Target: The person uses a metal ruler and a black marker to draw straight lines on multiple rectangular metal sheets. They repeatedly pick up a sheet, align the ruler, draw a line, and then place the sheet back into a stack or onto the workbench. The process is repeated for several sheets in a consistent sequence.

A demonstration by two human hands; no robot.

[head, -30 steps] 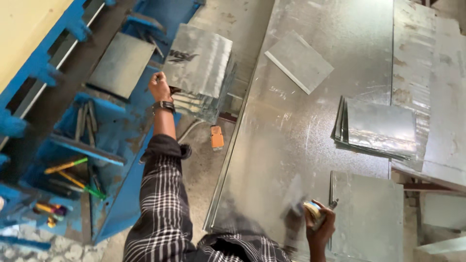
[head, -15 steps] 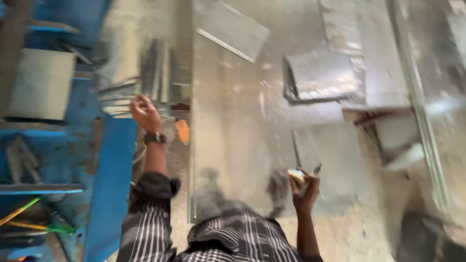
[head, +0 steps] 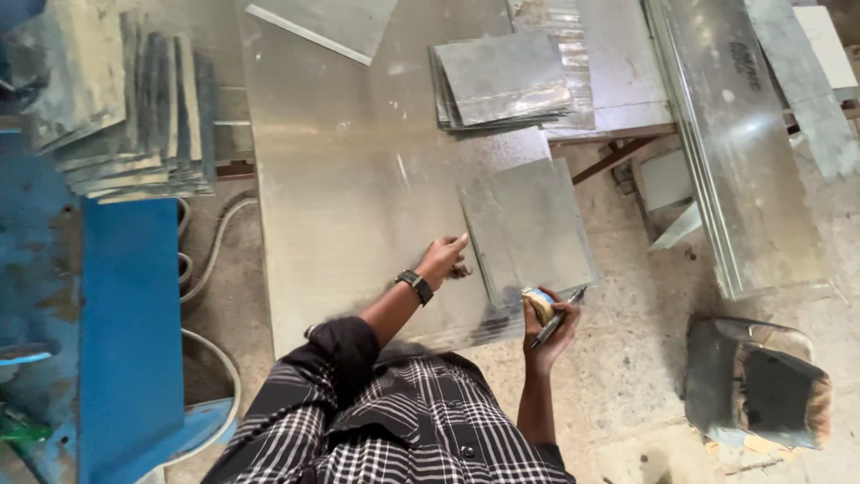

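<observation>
So the left hand, fingers loosely spread, touches the near left edge of the small grey rectangular metal sheet lying just right of it, while the right hand grips a tape measure and dark pen at its near corner.

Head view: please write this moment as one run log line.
left hand: fingertips on small metal sheet edge | right hand: holds tape measure and pen | small sheet lies on large sheet
</observation>
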